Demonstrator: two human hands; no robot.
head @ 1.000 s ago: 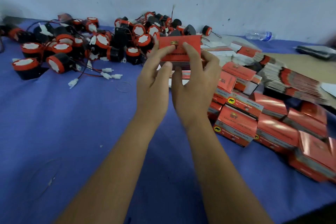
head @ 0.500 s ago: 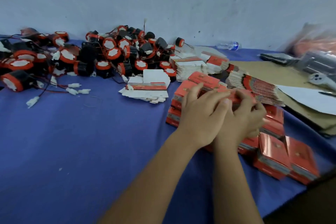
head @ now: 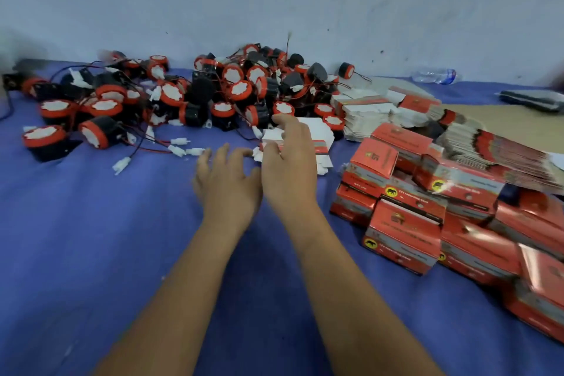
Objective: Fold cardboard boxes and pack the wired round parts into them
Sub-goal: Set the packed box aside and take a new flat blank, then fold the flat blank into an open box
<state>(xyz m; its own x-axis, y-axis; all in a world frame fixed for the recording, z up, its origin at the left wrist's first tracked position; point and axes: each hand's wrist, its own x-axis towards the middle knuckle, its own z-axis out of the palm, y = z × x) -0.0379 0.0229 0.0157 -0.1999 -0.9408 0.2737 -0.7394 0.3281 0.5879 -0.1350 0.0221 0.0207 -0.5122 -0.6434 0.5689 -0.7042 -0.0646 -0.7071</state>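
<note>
The right hand [head: 290, 168] lies on the flat boxes [head: 317, 143], fingers spread, maybe to take 1 for folding. The left hand [head: 227, 186] is loose and holds nothing. The round parts [head: 232, 91] wait behind in a big pile.

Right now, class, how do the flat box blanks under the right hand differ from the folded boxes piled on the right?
The flat box blanks lie unfolded in a thin stack, mostly white side up; the folded boxes stand as closed red blocks, heaped on one another. The right hand is over the blanks; no hand touches the boxes. Both lie on the blue cloth.
</note>
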